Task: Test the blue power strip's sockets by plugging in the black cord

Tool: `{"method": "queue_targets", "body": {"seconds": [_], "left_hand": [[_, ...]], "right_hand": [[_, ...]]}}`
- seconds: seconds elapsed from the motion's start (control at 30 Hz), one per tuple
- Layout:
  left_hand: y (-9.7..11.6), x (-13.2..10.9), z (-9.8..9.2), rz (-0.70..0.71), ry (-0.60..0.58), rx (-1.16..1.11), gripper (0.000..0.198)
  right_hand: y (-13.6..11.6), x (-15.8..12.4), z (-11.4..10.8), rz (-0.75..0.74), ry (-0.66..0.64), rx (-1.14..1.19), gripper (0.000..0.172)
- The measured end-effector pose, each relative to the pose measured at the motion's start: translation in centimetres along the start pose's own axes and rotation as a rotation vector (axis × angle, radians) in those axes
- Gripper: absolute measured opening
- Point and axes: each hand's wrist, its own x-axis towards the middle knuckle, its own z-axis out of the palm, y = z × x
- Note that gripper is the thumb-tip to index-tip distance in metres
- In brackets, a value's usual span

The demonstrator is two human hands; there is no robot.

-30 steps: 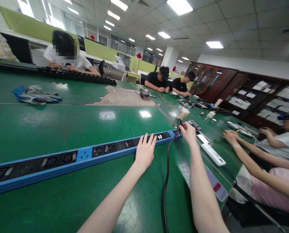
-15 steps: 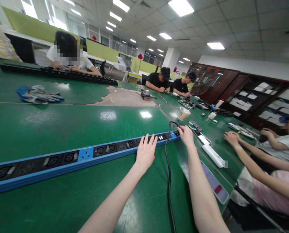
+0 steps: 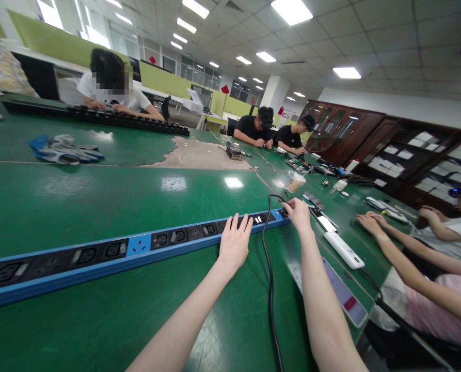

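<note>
Head view looks along a green table (image 3: 98,206) with a long blue power strip (image 3: 137,248) lying across it from the near left toward the far right. The left hand (image 3: 234,243) rests palm down on the strip's near edge, its fingers (image 3: 240,223) spread lightly and laid over the black sockets beside the strip's right end. The right hand (image 3: 299,213) is at that right end, fingers pressed together in a pinch on the plug of a black cable (image 3: 269,268); the plug itself is too small to make out clearly. From the hand the cable arches up in a short loop, then runs down the table between the two forearms toward the bottom edge.

Just right of the right arm lie a white power bank (image 3: 343,250) and a flat phone (image 3: 344,297) near the table's edge. Farther along stands a small clear cup (image 3: 295,181). A pair of blue and grey gloves (image 3: 65,150) lies well apart at the far left, with a black strip (image 3: 98,118) beyond it.

A co-worker's forearms (image 3: 408,258) reach onto the table from the right, hands (image 3: 369,221) flat near the edge. Other people sit bent over work at the far side.
</note>
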Motion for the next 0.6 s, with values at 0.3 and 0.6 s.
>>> {"method": "queue_targets", "body": {"seconds": [0.3,0.6], "left_hand": [[0.0,0.1,0.0,0.0,0.0,-0.007,0.079],[-0.1,0.0,0.1,-0.001,0.01,0.003,0.077]], "right_hand": [[-1.2,-0.1,0.0,0.007,0.022,-0.071,0.031],[-1.2,-0.1,0.9,0.046,0.012,-0.129,0.035]]}}
